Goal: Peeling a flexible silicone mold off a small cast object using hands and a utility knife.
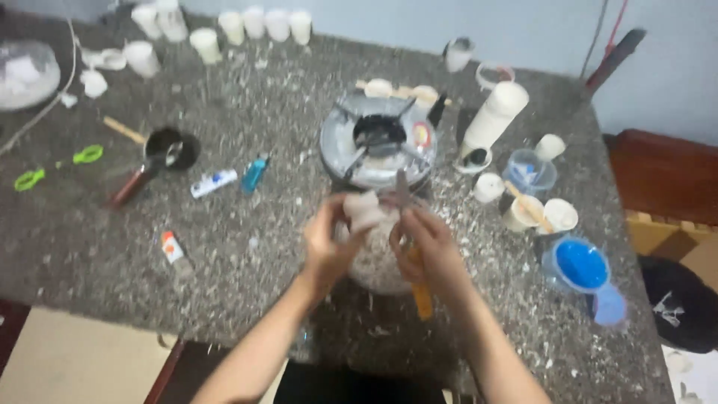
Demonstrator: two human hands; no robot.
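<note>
My left hand [327, 241] holds a small pale wax-like block [363, 209] above a bowl of white shavings [378, 265]. My right hand [430, 251] grips a knife with an orange handle [421, 293]; its blade [402, 191] points up and meets the block. Both hands hover close together over the bowl, near the front of the speckled stone table [247, 247]. The frame is blurred, so fine detail is lost.
A round metal stove [378, 142] stands just behind the hands. Also on the table are white cups [254, 22], a small black pan [170, 150], green scissors [56, 168], tubes [213, 182], a tall white cylinder [493, 116] and blue containers [580, 265]. White flakes litter the surface.
</note>
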